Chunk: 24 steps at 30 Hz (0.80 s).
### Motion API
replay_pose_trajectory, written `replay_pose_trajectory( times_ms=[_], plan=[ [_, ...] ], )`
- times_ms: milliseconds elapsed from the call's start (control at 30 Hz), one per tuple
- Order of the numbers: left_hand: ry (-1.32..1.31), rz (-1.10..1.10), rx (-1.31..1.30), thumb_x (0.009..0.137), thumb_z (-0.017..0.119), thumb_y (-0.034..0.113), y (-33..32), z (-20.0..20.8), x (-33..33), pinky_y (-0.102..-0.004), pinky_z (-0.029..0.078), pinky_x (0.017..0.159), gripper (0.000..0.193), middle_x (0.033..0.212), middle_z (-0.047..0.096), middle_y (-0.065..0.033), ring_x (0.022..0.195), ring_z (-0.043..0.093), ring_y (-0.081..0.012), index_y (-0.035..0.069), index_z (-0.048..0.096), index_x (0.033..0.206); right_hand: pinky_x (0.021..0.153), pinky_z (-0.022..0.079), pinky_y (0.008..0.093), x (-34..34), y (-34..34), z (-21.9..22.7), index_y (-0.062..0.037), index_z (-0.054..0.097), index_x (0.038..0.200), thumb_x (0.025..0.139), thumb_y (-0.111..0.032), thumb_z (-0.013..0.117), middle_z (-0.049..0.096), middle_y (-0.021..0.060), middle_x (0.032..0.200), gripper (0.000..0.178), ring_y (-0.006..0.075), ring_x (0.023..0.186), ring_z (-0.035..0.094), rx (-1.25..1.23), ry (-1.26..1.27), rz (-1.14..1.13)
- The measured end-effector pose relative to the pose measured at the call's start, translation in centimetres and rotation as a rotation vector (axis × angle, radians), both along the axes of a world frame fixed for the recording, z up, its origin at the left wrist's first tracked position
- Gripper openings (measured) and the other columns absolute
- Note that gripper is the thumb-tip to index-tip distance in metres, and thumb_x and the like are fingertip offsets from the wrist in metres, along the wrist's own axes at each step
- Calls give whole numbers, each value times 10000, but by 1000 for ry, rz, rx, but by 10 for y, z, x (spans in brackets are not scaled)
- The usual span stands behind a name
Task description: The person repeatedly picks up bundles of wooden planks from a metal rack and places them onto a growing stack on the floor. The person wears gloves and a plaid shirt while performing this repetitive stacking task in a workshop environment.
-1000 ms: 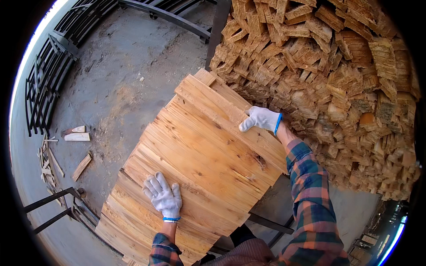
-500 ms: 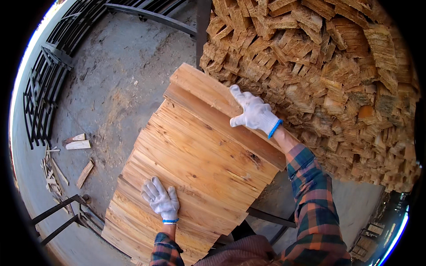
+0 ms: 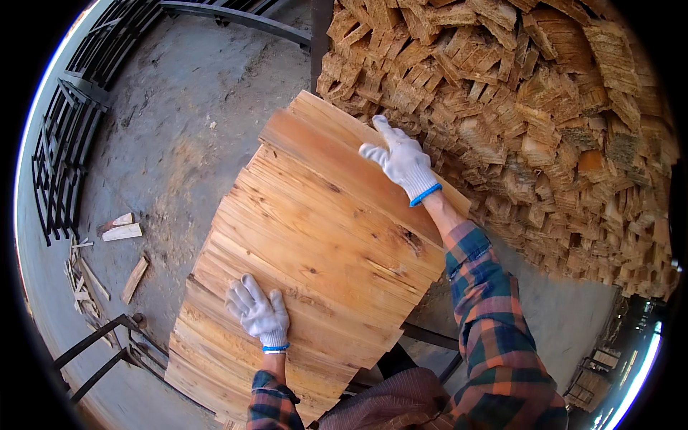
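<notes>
Wooden planks lie side by side in a slanting panel before me, with uneven ends and dark knots. My left hand, in a white knit glove with a blue cuff, rests flat on the nearer planks, fingers stretched out. My right hand, gloved alike, is at the far edge of the panel, over the outermost plank. Its index finger and thumb are spread, and neither hand grips anything. Beside that plank lies a reddish-brown plank, slightly blurred.
A tall pile of stacked rough wood pieces stands at the far right. Black metal racks line the left. Wood offcuts are scattered on the concrete floor. A dark metal frame stands at lower left.
The far planks, which stood up in a step, now lie flatter against the panel. My right hand has shifted slightly up and left. My left hand stays on the planks.
</notes>
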<state>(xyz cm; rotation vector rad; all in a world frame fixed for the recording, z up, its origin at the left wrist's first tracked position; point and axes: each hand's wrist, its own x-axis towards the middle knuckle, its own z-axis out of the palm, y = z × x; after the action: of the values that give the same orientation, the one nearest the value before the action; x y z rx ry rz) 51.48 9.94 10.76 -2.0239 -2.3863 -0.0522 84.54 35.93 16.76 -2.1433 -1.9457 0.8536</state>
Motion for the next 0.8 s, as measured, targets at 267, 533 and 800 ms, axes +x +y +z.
replay_pose_trajectory(
  times_ms=[267, 533, 800],
  plan=[
    [-1, -2, 20, 965, 497, 449, -2, -10, 13, -573, 222, 1145, 669, 1498, 367, -259, 1377, 323, -471, 57, 358, 1490, 961, 466, 455, -17, -48, 43, -103, 124, 1569, 668, -514, 832, 524, 234, 1294, 1217, 360, 1166, 555, -173, -285, 195],
    [-380, 2, 150, 963, 521, 512, -27, 6, -28, -481, 364, 1102, 711, 1517, 394, -205, 1356, 412, -400, 116, 335, 1523, 1029, 447, 356, 77, -266, 21, -16, 272, 1524, 592, -152, 816, 531, 191, 1371, 1088, 291, 1225, 548, 118, 953, -502],
    [-379, 1065, 149, 896, 577, 620, -300, 36, -211, -432, 527, 938, 892, 1402, 499, -244, 1123, 605, -382, 37, 301, 1513, 806, 570, 303, 61, -410, -129, 33, 378, 1432, 830, -11, 616, 691, 137, 939, 649, 209, 834, 681, 238, 1192, -997]
  ],
)
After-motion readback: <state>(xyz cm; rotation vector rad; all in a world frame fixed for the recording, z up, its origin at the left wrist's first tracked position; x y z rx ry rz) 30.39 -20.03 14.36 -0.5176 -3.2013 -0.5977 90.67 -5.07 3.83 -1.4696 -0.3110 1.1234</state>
